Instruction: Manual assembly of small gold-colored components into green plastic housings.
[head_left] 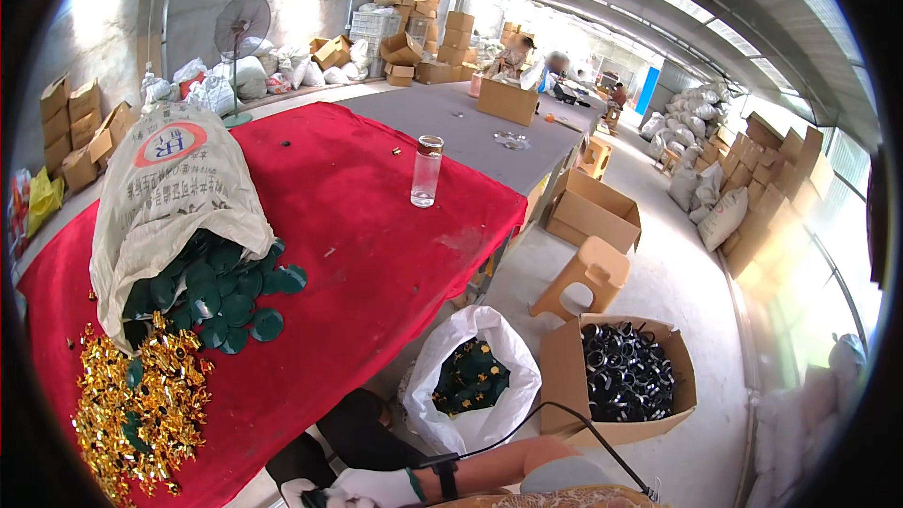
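Ahead of the right grip [376, 486], bare desk [348, 282] affords passage up to the glass [426, 174]. Left and ahead-left, gold pieces [174, 404], discs [205, 301] and a sack [179, 183] obstruct. Ahead-right, the white bag [515, 372] and carton [562, 372] block.

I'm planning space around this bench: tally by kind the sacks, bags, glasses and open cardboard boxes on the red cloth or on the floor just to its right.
Printed sack: 1
White bag: 1
Clear glass: 1
Open cardboard boxes: 2
Total: 5
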Motion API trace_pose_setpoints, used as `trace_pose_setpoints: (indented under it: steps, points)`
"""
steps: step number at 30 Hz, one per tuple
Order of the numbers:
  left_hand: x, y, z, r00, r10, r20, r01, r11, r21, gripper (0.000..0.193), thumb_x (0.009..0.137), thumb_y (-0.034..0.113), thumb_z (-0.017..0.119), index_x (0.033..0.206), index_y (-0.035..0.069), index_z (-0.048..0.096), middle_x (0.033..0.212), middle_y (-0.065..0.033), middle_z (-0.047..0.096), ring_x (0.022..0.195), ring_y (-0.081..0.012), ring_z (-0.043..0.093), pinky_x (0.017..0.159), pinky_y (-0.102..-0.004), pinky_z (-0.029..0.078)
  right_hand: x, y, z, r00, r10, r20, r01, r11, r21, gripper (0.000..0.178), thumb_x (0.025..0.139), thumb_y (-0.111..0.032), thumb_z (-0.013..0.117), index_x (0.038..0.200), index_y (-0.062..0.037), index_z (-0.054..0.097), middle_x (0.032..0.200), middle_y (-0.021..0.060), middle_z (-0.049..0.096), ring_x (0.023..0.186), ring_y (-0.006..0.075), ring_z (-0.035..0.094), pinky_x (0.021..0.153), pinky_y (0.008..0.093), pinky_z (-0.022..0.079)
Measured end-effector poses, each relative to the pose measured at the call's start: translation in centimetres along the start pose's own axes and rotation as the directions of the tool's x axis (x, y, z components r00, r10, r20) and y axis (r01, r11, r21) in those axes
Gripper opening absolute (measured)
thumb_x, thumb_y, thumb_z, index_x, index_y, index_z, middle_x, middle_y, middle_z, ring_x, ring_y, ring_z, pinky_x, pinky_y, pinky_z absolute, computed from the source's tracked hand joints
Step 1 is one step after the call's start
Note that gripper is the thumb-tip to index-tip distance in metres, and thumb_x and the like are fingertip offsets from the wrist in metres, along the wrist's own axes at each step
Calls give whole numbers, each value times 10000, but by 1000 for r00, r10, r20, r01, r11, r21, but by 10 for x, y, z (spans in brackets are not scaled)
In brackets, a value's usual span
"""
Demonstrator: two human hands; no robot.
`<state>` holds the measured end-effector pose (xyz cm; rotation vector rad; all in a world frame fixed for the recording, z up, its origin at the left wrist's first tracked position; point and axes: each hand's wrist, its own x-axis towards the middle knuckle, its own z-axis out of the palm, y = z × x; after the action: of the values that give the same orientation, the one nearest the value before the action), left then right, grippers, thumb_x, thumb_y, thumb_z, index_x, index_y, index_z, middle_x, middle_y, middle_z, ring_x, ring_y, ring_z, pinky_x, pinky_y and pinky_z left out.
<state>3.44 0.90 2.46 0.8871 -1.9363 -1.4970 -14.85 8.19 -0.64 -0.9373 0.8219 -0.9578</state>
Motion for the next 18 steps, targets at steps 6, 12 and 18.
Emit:
trace_pose_setpoints:
  steps: [6,12,18]
  points:
    - [14,-16,13,995,-98,2,98,987,-126,307,1061,231,660,1305,94,532,1190,-108,618,951,-219,628,823,-349,551,13,31,-7,853,-386,-352,-29,638,-770,287,1054,-354,594,1133,-83,650,726,88,613,573,252,642,501,405,509]
    - [26,14,-1,623,-650,436,635,94,-767,323,1078,457,620,1126,140,661,924,60,672,714,-108,580,634,-276,500,12,13,6,857,-516,-5,49,91,-995,299,953,-376,655,1089,-113,611,912,125,637,611,299,663,487,427,490]
    - [15,2,15,922,-387,34,351,794,-497,274,1073,374,644,1177,121,653,945,-8,703,810,-160,649,706,-336,526,17,20,7,736,-664,-132,23,219,-975,210,973,-311,654,940,-106,621,750,79,618,545,232,610,457,365,452]
